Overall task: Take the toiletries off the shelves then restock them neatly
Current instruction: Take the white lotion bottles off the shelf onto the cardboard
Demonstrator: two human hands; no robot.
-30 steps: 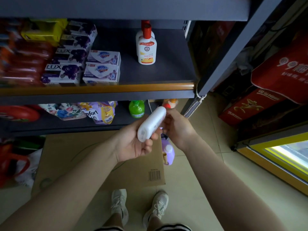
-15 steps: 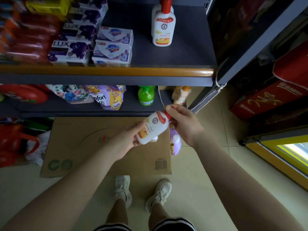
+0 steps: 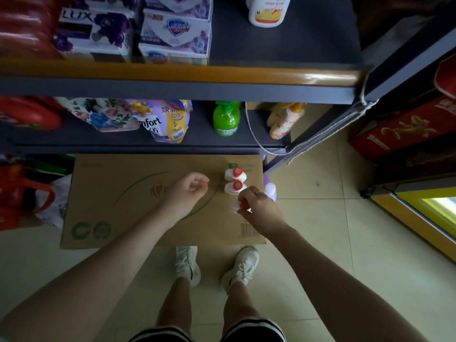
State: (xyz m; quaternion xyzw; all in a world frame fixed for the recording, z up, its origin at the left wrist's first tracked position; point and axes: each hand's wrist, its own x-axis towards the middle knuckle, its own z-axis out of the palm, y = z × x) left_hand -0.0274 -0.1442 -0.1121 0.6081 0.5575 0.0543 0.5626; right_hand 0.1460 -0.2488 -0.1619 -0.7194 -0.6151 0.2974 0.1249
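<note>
Now the white bottle with the red cap (image 3: 238,206) is down on the flattened cardboard box (image 3: 128,201) lying on the floor, where half a second ago both hands held it up in front of the lower shelf. The right hand (image 3: 259,209) keeps its fingers curled round the cap end, so the bottle is not yet released, while the left hand (image 3: 188,191) has let go and hovers just over the cardboard, loosely curled and holding nothing. Two matching red-capped bottles (image 3: 235,181) stand in a short row just beyond it, so this one looks to be joining that line as the third taken down. A purple bottle (image 3: 269,190) sits at the cardboard's right edge, partly hidden by the right hand. One more white bottle (image 3: 267,13) remains on the upper shelf (image 3: 283,45) beside the soap boxes (image 3: 172,33), so unloading seems far from finished and restocking has not begun.
</note>
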